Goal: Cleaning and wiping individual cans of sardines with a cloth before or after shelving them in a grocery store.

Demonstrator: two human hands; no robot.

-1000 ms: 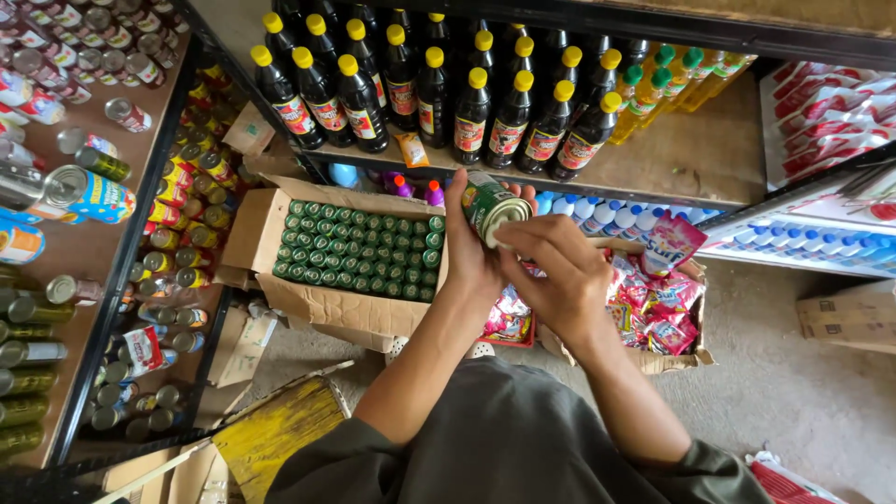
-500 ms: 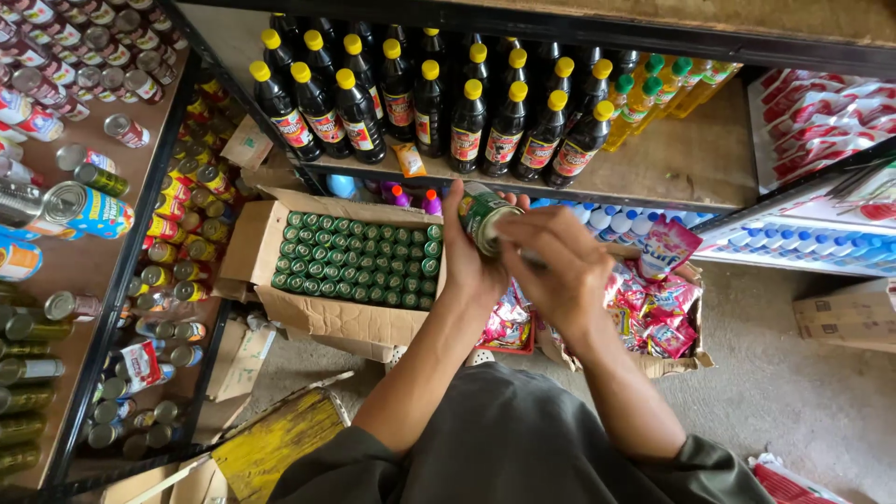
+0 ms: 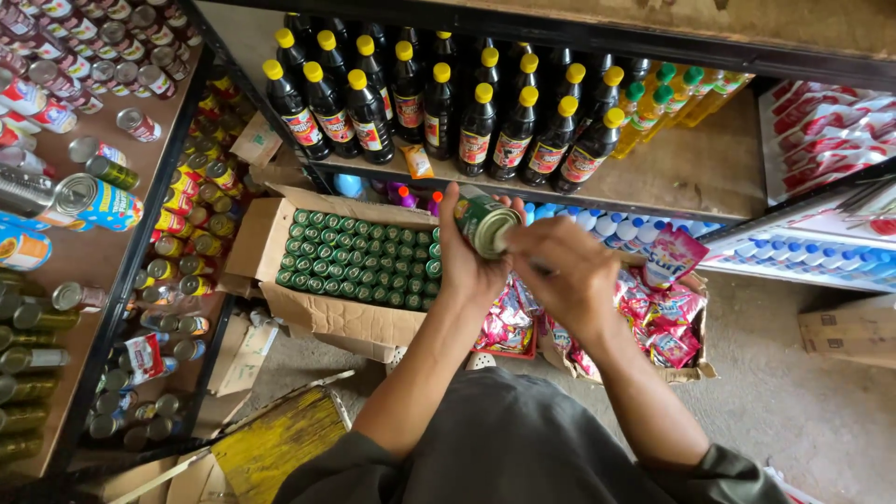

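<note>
My left hand [image 3: 464, 259] holds a green tin can [image 3: 486, 222] tilted on its side, its silver end facing me. My right hand [image 3: 558, 271] is at that end with fingers curled, its fingertips on the can's rim. Both hands hover above an open cardboard box [image 3: 322, 313] packed with several green-capped cans [image 3: 359, 262], just to the left below them.
A shelf [image 3: 695, 173] behind holds dark bottles with yellow caps [image 3: 439, 107] and yellow oil bottles [image 3: 653, 112]. Tins [image 3: 89, 201] fill the left shelving. A box of pink sachets [image 3: 653, 322] sits lower right, a yellow wooden piece [image 3: 271, 443] lower left.
The can and both hands have stayed together; my right hand has shifted slightly on the can's end, and the view has moved a little.
</note>
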